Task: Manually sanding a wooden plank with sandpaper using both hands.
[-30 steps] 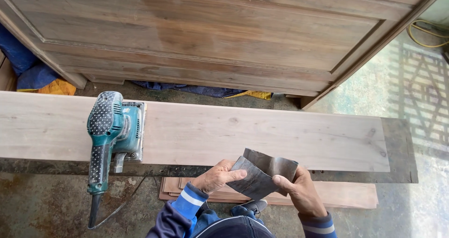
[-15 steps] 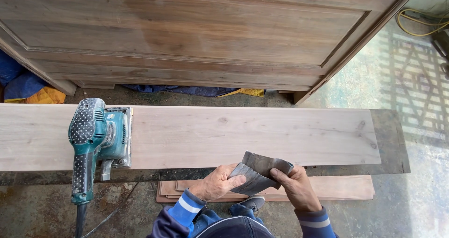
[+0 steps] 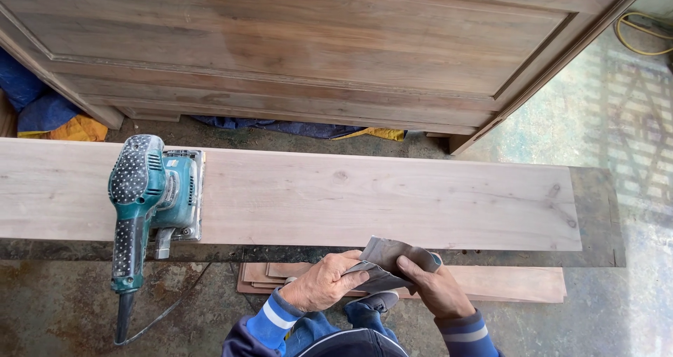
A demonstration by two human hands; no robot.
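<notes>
A dark grey, creased sheet of sandpaper (image 3: 387, 266) is held between both hands just in front of the near edge of the long pale wooden plank (image 3: 364, 199), toward the plank's right half. The left hand (image 3: 324, 283) is closed on the sheet's left edge, its fingers (image 3: 350, 278) curled over the paper with the thumb beneath. The right hand (image 3: 436, 290) pinches the opposite side, thumb on top and fingers folded behind, so that the sheet is bent into a loose fold. The sheet is judged to be light and limp yet slightly springy, gritty on one face and therefore unlikely to slip; it is best gripped by its edges or along the fold. On the plank's left part a teal electric palm sander (image 3: 151, 196) rests, its cord trailing down to the floor. Behind the plank a large brown panelled wooden cabinet (image 3: 301, 41) is seen, and below the plank's near edge thin reddish boards (image 3: 519, 283) lie stacked.
</notes>
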